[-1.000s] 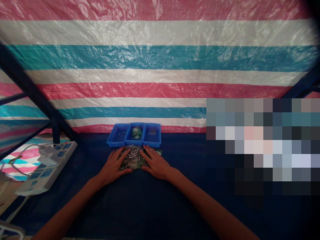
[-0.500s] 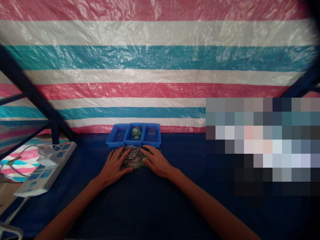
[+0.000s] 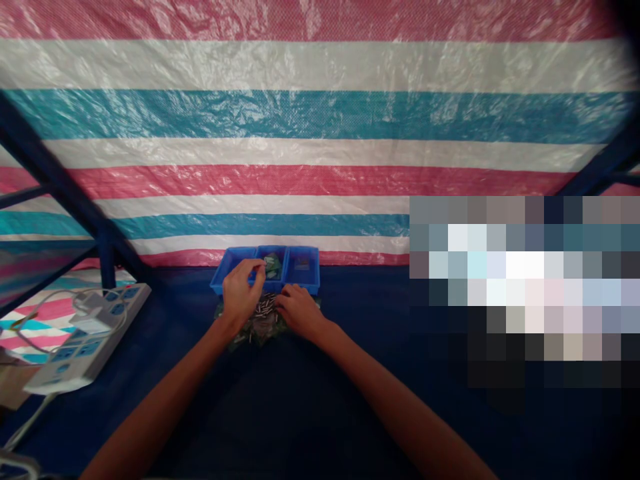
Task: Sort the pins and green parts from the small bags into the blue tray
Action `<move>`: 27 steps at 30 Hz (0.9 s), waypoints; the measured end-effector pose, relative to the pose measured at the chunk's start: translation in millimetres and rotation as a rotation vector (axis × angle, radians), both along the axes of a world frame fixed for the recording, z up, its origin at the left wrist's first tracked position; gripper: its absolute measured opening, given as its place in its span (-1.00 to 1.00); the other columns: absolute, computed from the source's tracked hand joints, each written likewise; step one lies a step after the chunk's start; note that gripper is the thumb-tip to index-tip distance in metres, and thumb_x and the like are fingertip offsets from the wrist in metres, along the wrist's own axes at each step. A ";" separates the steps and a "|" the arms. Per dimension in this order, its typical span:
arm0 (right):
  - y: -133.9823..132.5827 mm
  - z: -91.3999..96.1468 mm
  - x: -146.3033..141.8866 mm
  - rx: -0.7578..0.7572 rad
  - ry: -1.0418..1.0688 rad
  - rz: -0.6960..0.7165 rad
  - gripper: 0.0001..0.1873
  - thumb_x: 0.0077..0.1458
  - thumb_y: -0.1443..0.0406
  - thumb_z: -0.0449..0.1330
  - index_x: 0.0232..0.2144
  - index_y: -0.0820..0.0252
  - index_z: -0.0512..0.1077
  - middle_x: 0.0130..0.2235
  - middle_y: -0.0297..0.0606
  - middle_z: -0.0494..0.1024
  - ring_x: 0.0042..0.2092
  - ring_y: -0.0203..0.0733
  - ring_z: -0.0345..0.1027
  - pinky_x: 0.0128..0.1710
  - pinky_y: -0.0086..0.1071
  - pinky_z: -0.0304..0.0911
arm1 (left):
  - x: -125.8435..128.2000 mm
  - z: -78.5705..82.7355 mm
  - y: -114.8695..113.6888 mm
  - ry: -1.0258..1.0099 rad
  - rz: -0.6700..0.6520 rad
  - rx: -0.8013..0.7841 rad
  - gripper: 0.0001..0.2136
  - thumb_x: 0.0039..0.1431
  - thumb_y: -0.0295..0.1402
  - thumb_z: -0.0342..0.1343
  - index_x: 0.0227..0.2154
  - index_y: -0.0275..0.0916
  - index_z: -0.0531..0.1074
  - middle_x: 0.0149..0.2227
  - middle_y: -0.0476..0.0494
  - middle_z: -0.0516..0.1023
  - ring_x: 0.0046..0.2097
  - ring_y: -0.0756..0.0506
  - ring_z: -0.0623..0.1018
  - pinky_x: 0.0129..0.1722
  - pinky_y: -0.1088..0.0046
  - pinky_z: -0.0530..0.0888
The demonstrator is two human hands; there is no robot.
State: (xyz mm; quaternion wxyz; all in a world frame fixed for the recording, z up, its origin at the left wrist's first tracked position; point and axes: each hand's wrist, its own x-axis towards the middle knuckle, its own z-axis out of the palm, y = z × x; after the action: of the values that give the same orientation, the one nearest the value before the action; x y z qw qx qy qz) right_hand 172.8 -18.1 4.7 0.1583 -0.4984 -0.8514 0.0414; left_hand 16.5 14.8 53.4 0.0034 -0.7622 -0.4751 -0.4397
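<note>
Metal pins (image 3: 265, 307) heaped toward the back edge of the bench (image 3: 280, 400); left hand (image 3: 241, 291) pinched tip-to-tip over the blue trays (image 3: 313, 288), right hand (image 3: 301, 311) loosely curled at the heap, can't tell either's hold: best lift few, clearing rims.

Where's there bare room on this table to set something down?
Mostly the dark blue tabletop between the forearms, nearer than the metal pieces. Other bare patches lie between the left forearm and power strip, and between the right hand and pixelated block. It's crowded around that hand and the left hand: metal pieces, three blue trays.
</note>
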 end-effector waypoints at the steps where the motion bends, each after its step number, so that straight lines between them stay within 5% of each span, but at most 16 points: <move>1: 1.5 2.5 0.8 0.000 -0.029 0.014 -0.85 0.20 0.32 0.09 -0.22 0.21 0.43 -0.13 -0.12 0.37 -0.06 -0.09 0.19 -0.10 -0.27 0.12 | 1.8 -1.4 0.7 0.000 -0.015 -0.007 -0.81 0.21 -0.32 -0.03 -0.27 -0.25 0.46 -0.29 -0.10 0.56 -0.28 -0.07 0.52 -0.22 0.43 0.43; 14: 20.7 14.3 -3.5 0.015 -0.271 0.152 -0.84 0.19 0.37 0.07 -0.17 0.20 0.39 -0.15 -0.13 0.43 -0.11 -0.06 0.33 -0.16 -0.26 0.17 | -9.3 -10.4 -0.7 -0.053 -0.013 -0.088 -0.79 0.18 -0.31 -0.02 -0.28 -0.25 0.48 -0.34 -0.10 0.59 -0.32 -0.06 0.56 -0.29 0.47 0.46; 27: 16.2 30.0 13.9 0.011 -0.201 0.147 -0.89 0.21 0.36 0.08 -0.24 0.24 0.40 -0.20 -0.15 0.48 -0.15 -0.09 0.34 -0.20 -0.31 0.10 | -12.2 1.3 -4.3 -0.174 -0.030 -0.159 -0.82 0.18 -0.30 -0.01 -0.28 -0.21 0.47 -0.46 0.01 0.56 -0.40 -0.02 0.56 -0.32 0.52 0.44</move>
State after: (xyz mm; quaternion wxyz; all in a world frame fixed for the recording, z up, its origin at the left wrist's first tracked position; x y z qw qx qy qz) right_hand 186.7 -1.9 34.7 0.0714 -0.4353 -0.8975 -0.0017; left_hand 4.3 10.5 54.7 -0.1049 -0.7260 -0.4956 -0.4650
